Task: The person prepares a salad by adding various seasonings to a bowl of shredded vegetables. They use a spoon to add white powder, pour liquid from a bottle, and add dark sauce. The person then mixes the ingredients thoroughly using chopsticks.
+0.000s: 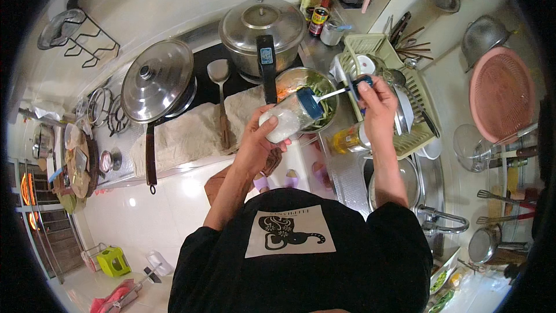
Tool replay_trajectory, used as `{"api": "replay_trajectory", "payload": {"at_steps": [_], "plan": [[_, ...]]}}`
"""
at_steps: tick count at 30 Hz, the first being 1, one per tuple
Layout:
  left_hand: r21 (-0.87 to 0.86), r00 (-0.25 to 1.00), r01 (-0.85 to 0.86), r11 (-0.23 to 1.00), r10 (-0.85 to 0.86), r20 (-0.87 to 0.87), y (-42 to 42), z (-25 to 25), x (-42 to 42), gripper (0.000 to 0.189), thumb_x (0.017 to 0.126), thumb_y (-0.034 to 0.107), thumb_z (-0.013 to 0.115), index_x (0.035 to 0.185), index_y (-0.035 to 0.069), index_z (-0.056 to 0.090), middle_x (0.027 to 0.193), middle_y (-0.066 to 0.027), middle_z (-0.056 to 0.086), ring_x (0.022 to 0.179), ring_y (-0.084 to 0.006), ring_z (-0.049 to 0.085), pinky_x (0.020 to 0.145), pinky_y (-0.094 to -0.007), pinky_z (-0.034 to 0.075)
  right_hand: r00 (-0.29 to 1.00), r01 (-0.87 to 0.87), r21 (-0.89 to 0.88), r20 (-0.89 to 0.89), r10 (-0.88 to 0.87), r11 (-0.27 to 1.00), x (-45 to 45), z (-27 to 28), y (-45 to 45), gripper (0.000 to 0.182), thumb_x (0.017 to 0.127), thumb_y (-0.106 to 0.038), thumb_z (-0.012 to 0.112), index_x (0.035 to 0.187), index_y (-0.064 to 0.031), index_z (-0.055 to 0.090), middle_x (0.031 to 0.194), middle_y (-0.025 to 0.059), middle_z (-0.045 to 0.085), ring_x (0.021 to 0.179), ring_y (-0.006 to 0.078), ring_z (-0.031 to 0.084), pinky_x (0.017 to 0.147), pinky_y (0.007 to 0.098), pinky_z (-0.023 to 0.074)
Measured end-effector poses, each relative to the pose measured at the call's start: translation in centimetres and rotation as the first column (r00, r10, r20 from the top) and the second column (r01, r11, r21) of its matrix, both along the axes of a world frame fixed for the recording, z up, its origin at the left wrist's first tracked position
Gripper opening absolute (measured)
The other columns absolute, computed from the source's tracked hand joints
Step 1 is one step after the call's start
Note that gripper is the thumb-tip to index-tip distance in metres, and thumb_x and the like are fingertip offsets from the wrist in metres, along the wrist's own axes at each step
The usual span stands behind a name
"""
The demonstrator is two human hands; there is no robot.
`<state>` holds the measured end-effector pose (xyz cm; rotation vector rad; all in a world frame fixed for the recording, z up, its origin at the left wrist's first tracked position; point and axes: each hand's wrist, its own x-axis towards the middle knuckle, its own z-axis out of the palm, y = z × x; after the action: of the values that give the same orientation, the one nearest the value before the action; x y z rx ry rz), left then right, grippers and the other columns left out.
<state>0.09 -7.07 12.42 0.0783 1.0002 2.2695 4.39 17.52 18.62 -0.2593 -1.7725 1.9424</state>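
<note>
My left hand [258, 139] grips a clear jar [284, 121] of white granules, tilted, with a dark blue collar at its mouth. In my right hand [375, 95] is the dark blue lid [358, 88], whose attached white spoon [332, 94] reaches to the jar's mouth. Behind and below the jar, a metal bowl [335, 108] holds cut green vegetables and orange shreds. A bottle of yellow oil [347, 138] lies or leans near my right wrist; which of these, I cannot tell.
A lidded pressure cooker [263, 26] and a lidded frying pan [156, 80] occupy the stove, their handles pointing towards me. Between them, a metal spatula [219, 71] rests partly on a beige cloth [186, 132]. A green dish rack [417, 139] stands right, beside the sink faucet [447, 221].
</note>
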Motion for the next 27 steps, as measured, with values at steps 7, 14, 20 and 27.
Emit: {"api": "replay_trajectory", "payload": {"at_steps": [7, 14, 20, 27], "plan": [[0.071, 0.994, 0.109, 0.991, -0.107, -0.034, 1.1, 0.6, 0.1, 0.048, 0.091, 0.027, 0.058, 0.13, 0.006, 0.036, 0.105, -0.0176, 0.061, 0.072, -0.027, 0.066, 0.055, -0.0334, 0.054, 0.98, -0.196, 0.105, 0.064, 0.19, 0.975, 0.2, 0.8, -3.1, 0.016, 0.086, -0.011, 0.068, 0.099, -0.0023, 0.064, 0.084, -0.0051, 0.057, 0.077, 0.0031, 0.05, 0.072, 0.0201, 0.0414], [0.15, 0.994, 0.103, 0.983, -0.097, -0.051, 0.3, -0.2, -0.3, 0.057, 0.089, 0.042, 0.055, 0.129, 0.006, 0.037, 0.107, -0.0163, 0.059, 0.072, -0.0248, 0.062, 0.055, -0.0332, 0.05, 0.974, -0.21, 0.028, 0.096, 0.207, 0.977, 0.0, 0.2, -4.2, 0.014, 0.086, -0.01, 0.066, 0.097, -0.0022, 0.063, 0.086, -0.0049, 0.059, 0.079, 0.0032, 0.051, 0.074, 0.02, 0.0408], [0.226, 0.99, 0.142, 0.964, -0.142, -0.016, -1.0, 0.4, -1.4, 0.054, 0.089, 0.035, 0.059, 0.128, 0.004, 0.041, 0.1, -0.0158, 0.063, 0.07, -0.0269, 0.064, 0.057, -0.0353, 0.05, 0.96, -0.271, 0.106, 0.098, 0.261, 0.957, -0.6, 2.2, -6.1, 0.021, 0.086, -0.012, 0.066, 0.104, -0.0018, 0.062, 0.095, -0.0021, 0.057, 0.092, 0.0072, 0.052, 0.084, 0.0248, 0.0405], [0.344, 0.969, 0.219, 0.913, -0.246, 0.036, 0.0, 0.0, -0.9, 0.055, 0.093, 0.048, 0.049, 0.126, 0.005, 0.047, 0.111, -0.0122, 0.061, 0.088, -0.0268, 0.06, 0.073, -0.0359, 0.048, 0.973, -0.223, 0.335, 0.018, 0.23, 0.916, -0.9, 4.0, -7.2, 0.034, 0.087, -0.017, 0.064, 0.117, -0.0025, 0.057, 0.121, 0.0035, 0.05, 0.11, 0.0137, 0.05, 0.096, 0.0275, 0.0373]]}}
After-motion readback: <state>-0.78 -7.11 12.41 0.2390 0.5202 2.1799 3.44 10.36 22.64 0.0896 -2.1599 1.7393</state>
